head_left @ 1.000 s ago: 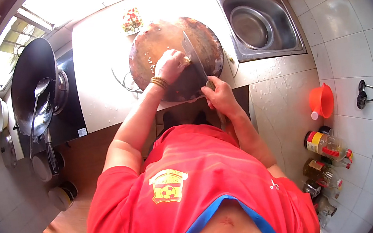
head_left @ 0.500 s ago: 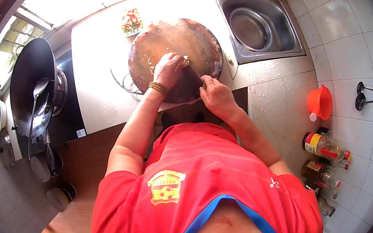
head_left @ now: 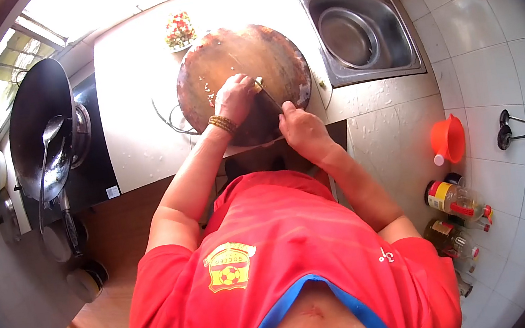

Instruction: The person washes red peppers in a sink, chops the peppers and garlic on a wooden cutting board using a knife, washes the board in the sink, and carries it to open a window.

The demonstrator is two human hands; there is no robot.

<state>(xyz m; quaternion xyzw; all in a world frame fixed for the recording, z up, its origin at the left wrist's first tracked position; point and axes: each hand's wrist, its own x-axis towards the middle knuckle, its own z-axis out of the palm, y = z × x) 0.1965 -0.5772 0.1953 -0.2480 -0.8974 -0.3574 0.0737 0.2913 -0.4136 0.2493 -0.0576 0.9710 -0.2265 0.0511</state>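
My right hand (head_left: 305, 131) is closed around the handle of a knife (head_left: 271, 99), whose blade points up and left over a round wooden chopping board (head_left: 286, 46). On the board, my left hand (head_left: 234, 99) has its fingers curled and pressed together against a small pale piece of food (head_left: 258, 84) beside the blade. What kind of food it is I cannot make out. Small pale and reddish chopped bits (head_left: 207, 88) lie just left of that hand. Behind the board stands a dish of chopped red and green pieces (head_left: 179, 31).
A wok (head_left: 40, 155) with a ladle (head_left: 45, 144) in it rests on the stove at left. The steel sink (head_left: 405, 56) holds a round basin (head_left: 347, 38). On the right are an orange plastic container (head_left: 448, 140) and several bottles (head_left: 448, 198). The counter's front edge runs close to my body.
The whole view has shifted slightly. Both hands keep nearly the same place on the board, with the knife still beside the pale piece.
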